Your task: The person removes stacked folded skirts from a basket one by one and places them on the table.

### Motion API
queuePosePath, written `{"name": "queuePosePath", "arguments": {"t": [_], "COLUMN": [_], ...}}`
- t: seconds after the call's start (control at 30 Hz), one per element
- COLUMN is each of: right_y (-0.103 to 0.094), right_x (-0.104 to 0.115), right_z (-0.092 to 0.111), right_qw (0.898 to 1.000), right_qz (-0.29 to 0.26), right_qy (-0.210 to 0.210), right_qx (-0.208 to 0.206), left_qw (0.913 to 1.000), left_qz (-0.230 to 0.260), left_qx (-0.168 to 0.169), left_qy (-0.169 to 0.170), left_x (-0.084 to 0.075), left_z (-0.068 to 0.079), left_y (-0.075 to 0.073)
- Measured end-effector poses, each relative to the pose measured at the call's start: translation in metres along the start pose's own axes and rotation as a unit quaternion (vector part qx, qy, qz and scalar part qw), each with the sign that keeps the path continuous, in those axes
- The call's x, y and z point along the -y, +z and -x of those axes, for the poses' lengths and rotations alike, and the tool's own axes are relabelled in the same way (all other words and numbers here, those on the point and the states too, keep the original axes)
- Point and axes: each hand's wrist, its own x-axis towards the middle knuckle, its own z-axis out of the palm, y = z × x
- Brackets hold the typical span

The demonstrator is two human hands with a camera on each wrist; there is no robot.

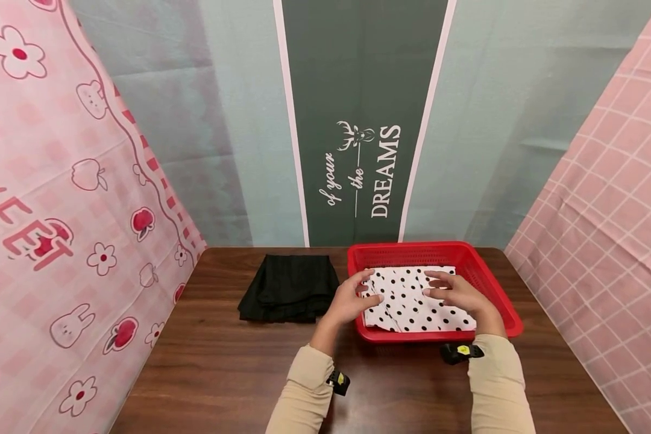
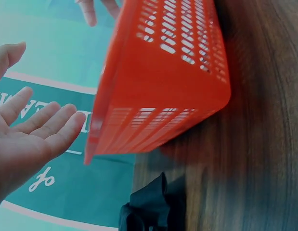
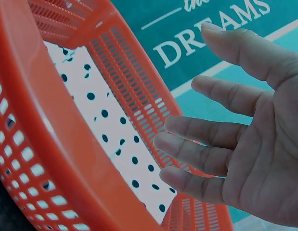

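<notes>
A folded white cloth with black polka dots point(image 1: 407, 301) lies flat inside a red plastic basket point(image 1: 496, 289). My left hand point(image 1: 352, 298) hovers over the basket's left rim, its fingers spread and relaxed, holding nothing. Over the right part of the dotted cloth is my right hand point(image 1: 456, 293), also with relaxed, parted fingers and nothing in them. The right wrist view shows that palm point(image 3: 264, 144) above the basket, apart from the cloth point(image 3: 110, 125). Left of the basket, a folded black cloth point(image 1: 295, 286) lies on the table.
The brown wooden table point(image 1: 222, 374) meets a green and teal curtain point(image 1: 369, 90) at the back. Pink printed fabric point(image 1: 87, 241) hangs on the left, and pink checked fabric point(image 1: 607, 229) on the right. Both wrists wear small black cameras.
</notes>
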Motion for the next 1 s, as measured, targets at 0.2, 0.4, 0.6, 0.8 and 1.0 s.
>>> {"name": "queuePosePath", "arguments": {"t": [0.2, 0.4, 0.6, 0.8, 1.0], "right_y": [-0.014, -0.025, -0.034, -0.041, -0.049], "right_x": [-0.010, -0.022, -0.039, -0.055, -0.060], "right_z": [0.001, -0.001, -0.004, -0.010, -0.017], "right_qw": [1.000, 0.999, 0.995, 0.989, 0.986], "right_qz": [0.009, -0.042, -0.073, -0.106, -0.090], "right_qy": [0.013, 0.026, 0.056, 0.104, 0.140], "right_qx": [-0.004, -0.015, -0.024, -0.024, -0.023], "left_qw": [0.9999, 0.9993, 0.9996, 0.9987, 0.9951], "left_qz": [0.010, 0.036, 0.016, -0.019, -0.033], "left_qx": [0.006, 0.005, -0.011, -0.015, 0.001], "left_qy": [-0.003, -0.011, -0.021, -0.046, -0.093], "left_x": [0.004, 0.010, 0.013, 0.014, 0.011], "left_z": [-0.007, -0.017, -0.025, -0.033, -0.041], "left_y": [0.013, 0.026, 0.036, 0.043, 0.045]}}
